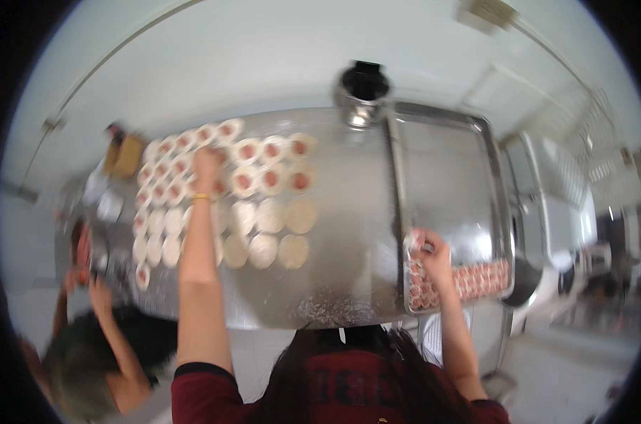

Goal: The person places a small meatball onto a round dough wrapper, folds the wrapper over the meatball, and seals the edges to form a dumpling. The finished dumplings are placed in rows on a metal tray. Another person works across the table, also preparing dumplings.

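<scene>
Round dough wrappers [269, 214] lie in rows across the left half of the metal table, and those in the far rows carry dabs of pink meat filling [271, 179]. Over the filled wrappers is my left hand [206, 164], reaching far forward; its fingers are smeared by motion. At the right, my right hand [435, 256] is over the left side of a metal tray [503, 185]. Its fingers are curled in a pinch on a small whitish dumpling, partly hidden by the hand. Filled dumplings [479, 280] sit in tight rows along the tray's near end.
A steel pot [363, 95] with something black in it stands at the table's back edge. White flour [334, 309] dusts the near edge. To my left a co-worker's hands [87, 278] hold something near pink meat [84, 247]. A cardboard box [124, 155] stands beyond the wrappers.
</scene>
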### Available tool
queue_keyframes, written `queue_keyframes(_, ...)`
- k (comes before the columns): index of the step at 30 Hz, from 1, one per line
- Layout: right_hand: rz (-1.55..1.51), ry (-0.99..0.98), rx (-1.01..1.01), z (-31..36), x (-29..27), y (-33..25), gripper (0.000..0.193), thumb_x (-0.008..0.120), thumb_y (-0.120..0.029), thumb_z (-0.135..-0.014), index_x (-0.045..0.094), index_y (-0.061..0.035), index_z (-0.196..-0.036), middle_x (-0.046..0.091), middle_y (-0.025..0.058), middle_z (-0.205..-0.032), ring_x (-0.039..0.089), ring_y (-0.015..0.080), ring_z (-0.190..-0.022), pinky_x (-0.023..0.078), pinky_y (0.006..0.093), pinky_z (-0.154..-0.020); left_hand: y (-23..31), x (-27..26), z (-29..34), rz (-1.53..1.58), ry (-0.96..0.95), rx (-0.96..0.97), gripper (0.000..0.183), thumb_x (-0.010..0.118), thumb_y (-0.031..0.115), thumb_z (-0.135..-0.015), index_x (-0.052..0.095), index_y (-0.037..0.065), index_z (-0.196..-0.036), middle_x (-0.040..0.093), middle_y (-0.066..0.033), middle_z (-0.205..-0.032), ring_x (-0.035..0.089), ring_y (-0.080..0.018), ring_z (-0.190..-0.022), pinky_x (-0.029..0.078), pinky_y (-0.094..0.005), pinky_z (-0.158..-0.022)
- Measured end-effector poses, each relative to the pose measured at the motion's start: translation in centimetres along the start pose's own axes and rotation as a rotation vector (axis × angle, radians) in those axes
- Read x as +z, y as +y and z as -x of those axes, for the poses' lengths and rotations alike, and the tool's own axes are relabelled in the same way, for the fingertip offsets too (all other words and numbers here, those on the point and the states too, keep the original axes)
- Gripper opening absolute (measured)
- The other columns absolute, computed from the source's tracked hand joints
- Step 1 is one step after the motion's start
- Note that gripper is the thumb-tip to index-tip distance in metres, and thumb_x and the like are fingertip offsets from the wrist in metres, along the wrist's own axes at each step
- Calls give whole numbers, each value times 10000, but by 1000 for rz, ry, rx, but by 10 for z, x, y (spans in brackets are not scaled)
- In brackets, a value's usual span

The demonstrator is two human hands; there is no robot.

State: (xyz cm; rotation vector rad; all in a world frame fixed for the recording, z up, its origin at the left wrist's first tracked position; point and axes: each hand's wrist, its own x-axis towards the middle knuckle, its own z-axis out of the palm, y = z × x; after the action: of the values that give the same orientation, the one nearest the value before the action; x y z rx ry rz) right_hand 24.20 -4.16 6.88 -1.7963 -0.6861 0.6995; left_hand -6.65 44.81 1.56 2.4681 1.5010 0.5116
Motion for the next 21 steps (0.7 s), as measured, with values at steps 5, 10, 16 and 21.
queue_keyframes(5, 383, 245, -55, -51, -55, 6, 373, 631, 51, -660, 625, -40, -1022, 642, 94, -886, 626, 188, -822, 523, 304, -755, -56, 25, -86, -339, -109, 50, 312, 551, 303, -775, 616, 44, -937, 630, -215, -898, 597, -383, -869, 461, -445, -756)
queue_keyframes(10, 490, 81, -124, -67, -42, 22, 326, 626, 59, -650, 634, -35, -962, 624, 95, -827, 623, 212, -758, 515, 311, -681, -29, 23, -83, -120, -150, -219, 396, 657, 290, -689, 596, -22, -925, 625, -238, -914, 593, -391, -891, 464, -413, -768)
queue_keyframes(16, 561, -176, -203, -70, -16, 27, 298, 590, 75, -637, 640, -20, -915, 626, 102, -850, 630, 236, -778, 505, 329, -674, -16, 22, -91, -137, -142, -270, 414, 666, 287, -635, 629, -69, -844, 618, -274, -894, 601, -393, -887, 467, -404, -769)
queue_keyframes(21, 583, -278, -207, -63, -20, 22, 361, 556, 100, -596, 648, 0, -931, 633, 110, -872, 634, 251, -761, 516, 329, -675, -23, 28, -92, -86, -123, -270, 437, 647, 305, -632, 631, -75, -847, 621, -269, -892, 605, -386, -875, 467, -404, -767)
